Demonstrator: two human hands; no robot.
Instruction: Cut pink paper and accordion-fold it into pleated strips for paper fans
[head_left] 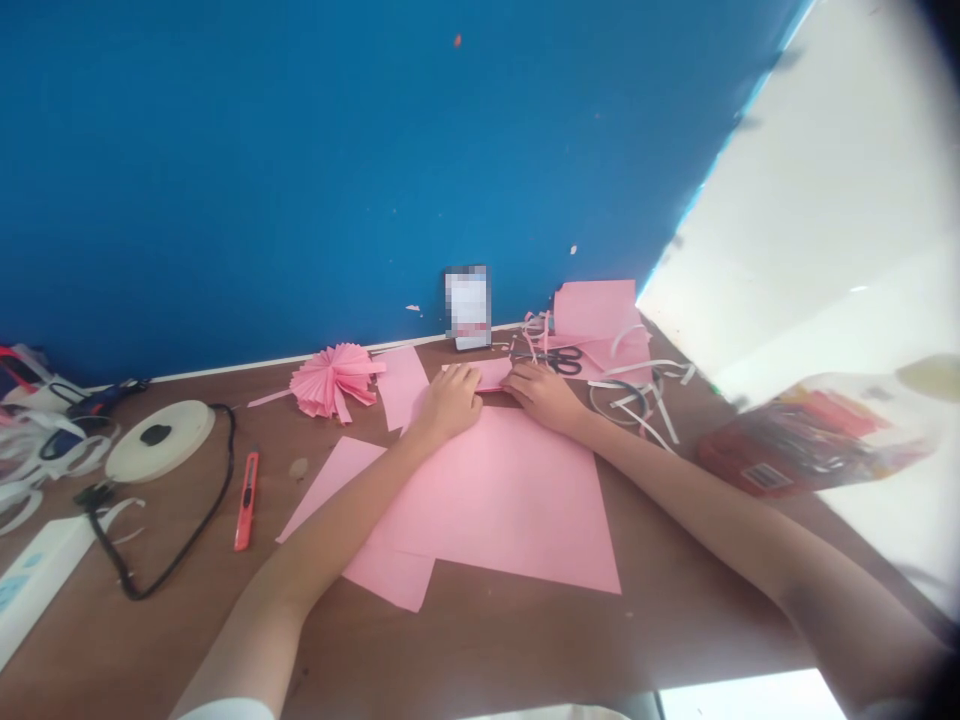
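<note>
Fingers (469, 379) on pink paper (510, 490), far edge

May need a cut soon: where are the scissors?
Head view: the scissors lie at the table's far side, just beyond the right hand, by the pink sheets near the blue wall.

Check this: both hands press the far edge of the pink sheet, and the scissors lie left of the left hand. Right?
Wrong on the scissors: the head view shows them by the right hand, not left of the left hand. Both hands do press the far edge of the pink sheet.
</note>
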